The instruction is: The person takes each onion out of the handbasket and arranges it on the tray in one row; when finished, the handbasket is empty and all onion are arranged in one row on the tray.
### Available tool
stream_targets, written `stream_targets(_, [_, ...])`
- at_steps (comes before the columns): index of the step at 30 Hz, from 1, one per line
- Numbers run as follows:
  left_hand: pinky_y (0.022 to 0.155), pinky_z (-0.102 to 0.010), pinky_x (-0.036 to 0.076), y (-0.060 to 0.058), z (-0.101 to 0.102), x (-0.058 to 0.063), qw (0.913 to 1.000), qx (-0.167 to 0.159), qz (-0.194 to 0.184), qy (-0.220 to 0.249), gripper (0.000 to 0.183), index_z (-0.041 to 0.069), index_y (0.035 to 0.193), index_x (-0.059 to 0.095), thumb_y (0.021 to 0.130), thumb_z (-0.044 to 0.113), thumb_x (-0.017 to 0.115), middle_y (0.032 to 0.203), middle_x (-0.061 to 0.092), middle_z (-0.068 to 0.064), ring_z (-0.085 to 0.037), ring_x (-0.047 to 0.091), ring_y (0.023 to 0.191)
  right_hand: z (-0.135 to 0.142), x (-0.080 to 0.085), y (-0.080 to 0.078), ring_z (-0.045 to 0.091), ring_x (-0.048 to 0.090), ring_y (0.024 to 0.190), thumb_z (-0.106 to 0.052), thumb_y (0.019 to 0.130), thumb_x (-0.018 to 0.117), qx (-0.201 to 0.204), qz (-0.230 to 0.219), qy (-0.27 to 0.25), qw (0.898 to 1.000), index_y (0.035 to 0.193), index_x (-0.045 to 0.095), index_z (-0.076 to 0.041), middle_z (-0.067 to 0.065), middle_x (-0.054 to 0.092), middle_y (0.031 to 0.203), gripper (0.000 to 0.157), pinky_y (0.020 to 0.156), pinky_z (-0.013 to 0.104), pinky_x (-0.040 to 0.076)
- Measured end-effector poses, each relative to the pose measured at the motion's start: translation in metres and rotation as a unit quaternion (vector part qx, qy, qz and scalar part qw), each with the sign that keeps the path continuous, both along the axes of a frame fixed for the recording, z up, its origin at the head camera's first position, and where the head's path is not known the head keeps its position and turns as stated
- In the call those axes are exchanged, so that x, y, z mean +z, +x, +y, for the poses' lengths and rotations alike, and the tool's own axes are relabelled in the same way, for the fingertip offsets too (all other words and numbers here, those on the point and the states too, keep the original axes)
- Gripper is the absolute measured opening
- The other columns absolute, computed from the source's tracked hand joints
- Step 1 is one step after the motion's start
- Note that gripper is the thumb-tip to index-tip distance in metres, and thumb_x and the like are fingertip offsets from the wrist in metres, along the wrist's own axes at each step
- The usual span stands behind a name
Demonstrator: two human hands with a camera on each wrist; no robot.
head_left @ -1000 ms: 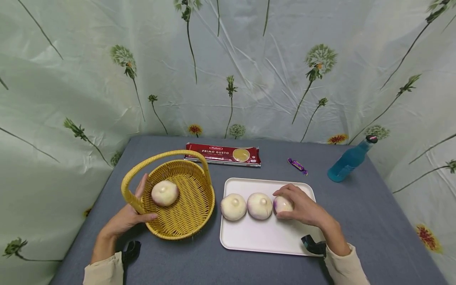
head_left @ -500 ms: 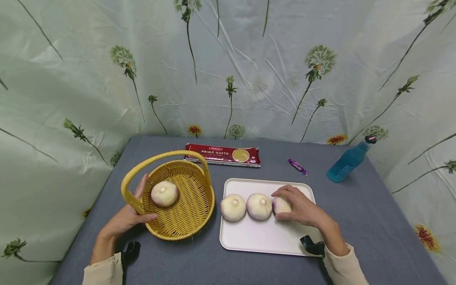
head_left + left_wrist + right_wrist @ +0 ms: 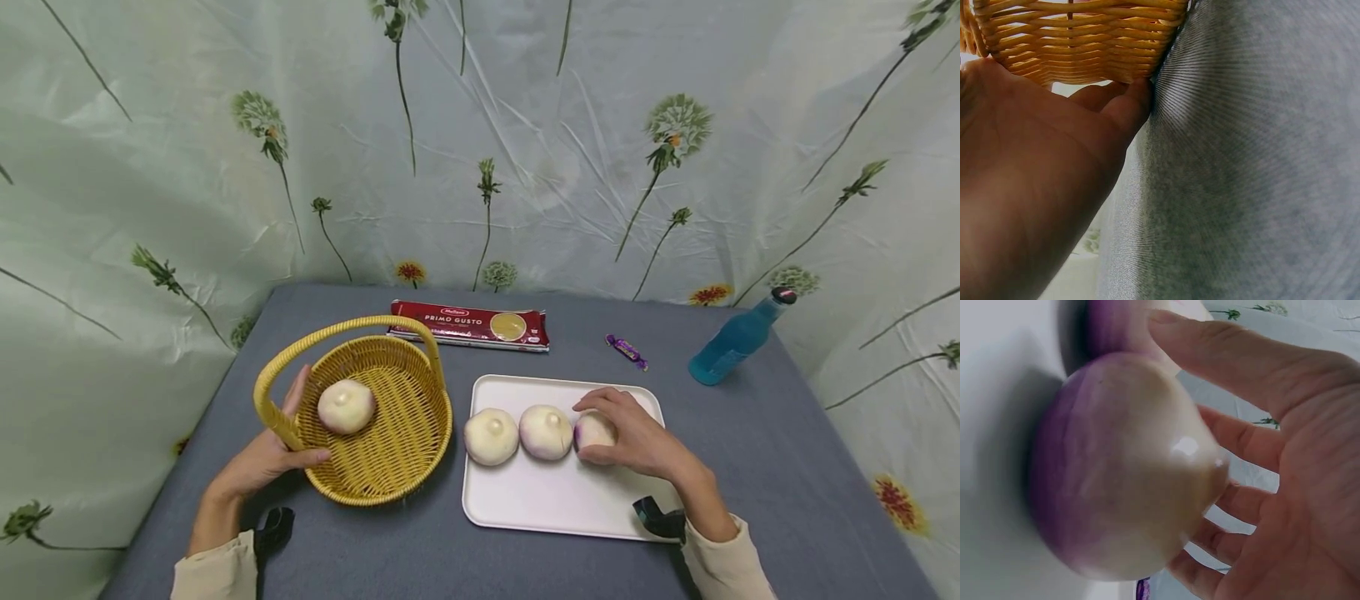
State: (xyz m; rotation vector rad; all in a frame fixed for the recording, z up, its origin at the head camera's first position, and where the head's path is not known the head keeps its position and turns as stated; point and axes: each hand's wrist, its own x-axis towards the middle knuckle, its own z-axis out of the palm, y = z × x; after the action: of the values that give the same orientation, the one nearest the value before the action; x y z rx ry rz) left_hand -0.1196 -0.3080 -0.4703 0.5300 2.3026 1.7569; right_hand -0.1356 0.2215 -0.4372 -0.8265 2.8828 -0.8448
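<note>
Right hand (image 3: 637, 437) curled around the rightmost onion (image 3: 592, 431) on the white tray (image 3: 555, 500); left hand (image 3: 262, 458) grasping the wicker basket (image 3: 390, 450) wall.

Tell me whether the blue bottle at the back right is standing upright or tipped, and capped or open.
Upright and capped. The blue bottle stands on its base on the grey table, a dark cap on its neck; its lean looks like lens distortion.

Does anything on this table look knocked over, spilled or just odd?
Only the blue bottle at the far right looks odd: it seems to lean toward the curtain rather than stand straight, though the wide lens may exaggerate that. Nothing is spilled.
</note>
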Motion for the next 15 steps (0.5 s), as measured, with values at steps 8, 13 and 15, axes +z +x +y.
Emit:
stream_targets(8, [0.100, 0.001, 0.010, 0.000, 0.000, -0.001, 0.9999, 0.004, 0.003, -0.012, 0.122, 0.037, 0.159, -0.013, 0.084, -0.007, 0.074, 0.165, -0.025, -0.008, -0.019, -0.018, 0.149, -0.007, 0.010, 0.003, 0.034, 0.049, 0.126, -0.026, 0.080, 0.085, -0.006, 0.006, -0.022, 1.000, 0.121, 0.067, -0.008, 0.011, 0.058, 0.133, 0.048, 0.101, 0.058, 0.039])
stream_targets(13, [0.101, 0.000, 0.008, 0.000, -0.001, -0.001, 0.9999, 0.004, 0.009, -0.010, 0.122, 0.036, 0.160, -0.012, 0.084, -0.007, 0.074, 0.165, -0.025, -0.009, -0.016, -0.019, 0.149, -0.017, 0.016, 0.005, 0.032, 0.047, 0.128, -0.025, 0.081, 0.084, 0.004, 0.010, -0.027, 1.000, 0.121, 0.068, -0.008, 0.010, 0.058, 0.133, 0.046, 0.102, 0.057, 0.040])
stream_targets(15, [0.101, 0.000, 0.007, 0.000, -0.001, -0.002, 0.9999, 0.003, 0.007, -0.008, 0.122, 0.036, 0.160, -0.012, 0.084, -0.007, 0.074, 0.165, -0.025, -0.009, -0.017, -0.020, 0.148, -0.021, 0.017, 0.006, 0.032, 0.047, 0.128, -0.025, 0.081, 0.084, 0.008, 0.015, -0.026, 1.000, 0.120, 0.068, -0.010, 0.010, 0.058, 0.133, 0.045, 0.101, 0.056, 0.041])
